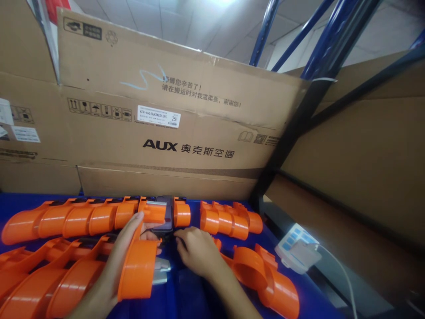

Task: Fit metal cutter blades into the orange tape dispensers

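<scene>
My left hand [114,268] is closed around an orange plastic part with a wide curved band [139,270] and an upright arm, its upper end in front of a dark flat device [168,217]. Just right of that device is my right hand [198,249], fingers bent and pinched near a small dark piece [170,234] that I cannot make out. Silver metal pieces [161,271] show beside the held part's band. Like orange parts [99,218] stand in a row behind my left hand, with one more [182,214] right of the device.
More orange parts lie at the front left [36,283] and right [279,288], on a blue surface [187,288]. Printed cardboard [199,119] walls the back. A dark metal post [285,150] leans at the right, near a white power strip [295,248] with a cable.
</scene>
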A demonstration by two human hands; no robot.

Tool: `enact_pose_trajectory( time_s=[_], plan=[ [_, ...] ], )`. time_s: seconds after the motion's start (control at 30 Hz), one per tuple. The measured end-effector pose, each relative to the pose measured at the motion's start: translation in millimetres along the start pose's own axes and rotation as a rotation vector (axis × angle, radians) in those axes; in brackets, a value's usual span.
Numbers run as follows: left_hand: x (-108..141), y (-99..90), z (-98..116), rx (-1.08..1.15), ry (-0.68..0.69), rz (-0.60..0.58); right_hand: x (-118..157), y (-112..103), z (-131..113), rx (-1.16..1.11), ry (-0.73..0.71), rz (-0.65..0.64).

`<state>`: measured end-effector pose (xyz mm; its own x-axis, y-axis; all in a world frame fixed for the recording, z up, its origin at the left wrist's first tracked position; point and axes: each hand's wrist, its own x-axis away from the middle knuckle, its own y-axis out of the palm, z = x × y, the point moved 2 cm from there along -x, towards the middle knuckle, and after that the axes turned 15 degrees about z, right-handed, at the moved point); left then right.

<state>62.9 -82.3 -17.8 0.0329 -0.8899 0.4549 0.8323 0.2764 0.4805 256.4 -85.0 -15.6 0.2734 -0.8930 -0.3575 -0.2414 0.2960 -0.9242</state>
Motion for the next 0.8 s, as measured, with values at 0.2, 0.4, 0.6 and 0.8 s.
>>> enact_pose_trajectory(
  time_s=[0.2, 0.4, 0.6, 0.8],
  plan=[
    [-6.0, -1.0, -3.8, -0.007, 0.007, 0.006, 0.8, -0.7, -0.3, 0.009, 0.020, 0.013],
    [-5.9, -1.9, -13.4, -0.059, 0.027, -0.032, 0.2, 0.2, -1.1, 0.015, 0.039, 0.009],
    [-6.5, 0.4, -23.3, -0.054, 0.058, -0.076, -2.5, 1.1, -0.9, 0.038, 0.066, -0.007],
    [-8.7, 2.3, -22.3, -0.104, 0.007, -0.122, -3.8, 4.2, -0.3, 0.058, 0.097, -0.015]
  ],
)
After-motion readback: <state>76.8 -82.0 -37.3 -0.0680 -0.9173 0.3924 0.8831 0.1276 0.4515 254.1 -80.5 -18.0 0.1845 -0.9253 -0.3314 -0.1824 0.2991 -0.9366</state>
